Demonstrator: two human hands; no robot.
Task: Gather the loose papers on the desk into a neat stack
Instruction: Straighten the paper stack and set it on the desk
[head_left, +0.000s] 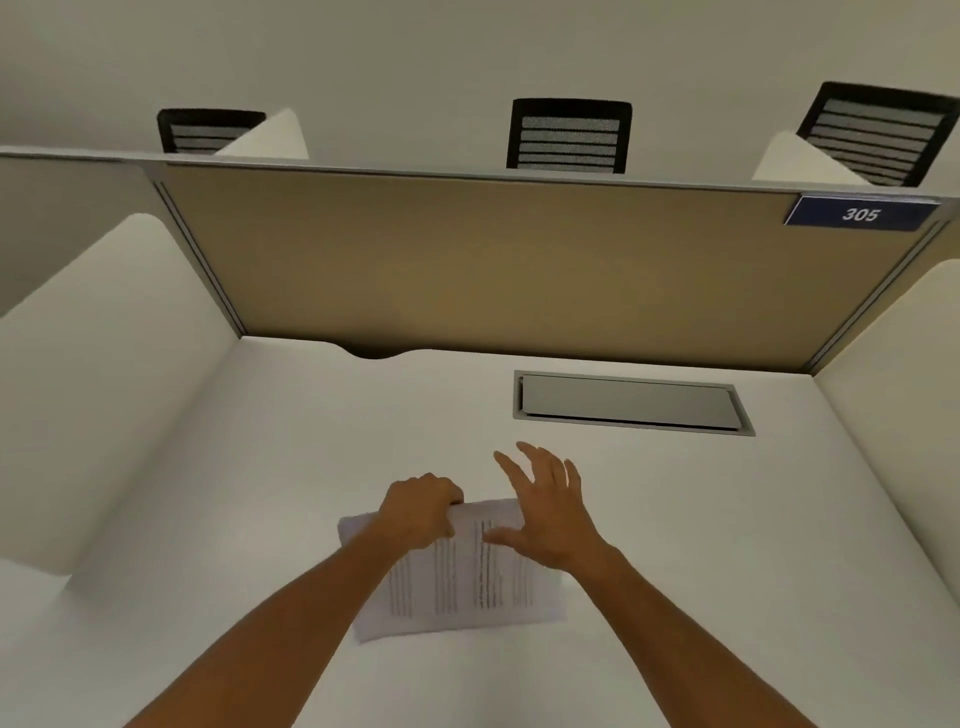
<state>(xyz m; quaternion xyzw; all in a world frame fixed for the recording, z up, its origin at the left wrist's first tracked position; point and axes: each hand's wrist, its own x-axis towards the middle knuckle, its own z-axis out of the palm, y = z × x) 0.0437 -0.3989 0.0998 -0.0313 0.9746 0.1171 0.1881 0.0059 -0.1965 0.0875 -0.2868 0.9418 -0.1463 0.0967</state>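
A bundle of white printed papers (457, 582) lies on the white desk (260, 467), near its front middle. My left hand (421, 506) is closed over the far edge of the papers, with its fingers curled around that edge. My right hand (545, 509) hovers over the right part of the papers with its fingers spread apart, the thumb close to the sheet. The left part of the papers is hidden under my left forearm.
A grey flip-lid cable box (631, 402) is set into the desk behind the hands. A tan partition panel (493, 270) closes the back, with white side walls left and right. A blue sign reading 305 (860, 213) sits at its upper right. Black chair backs show beyond.
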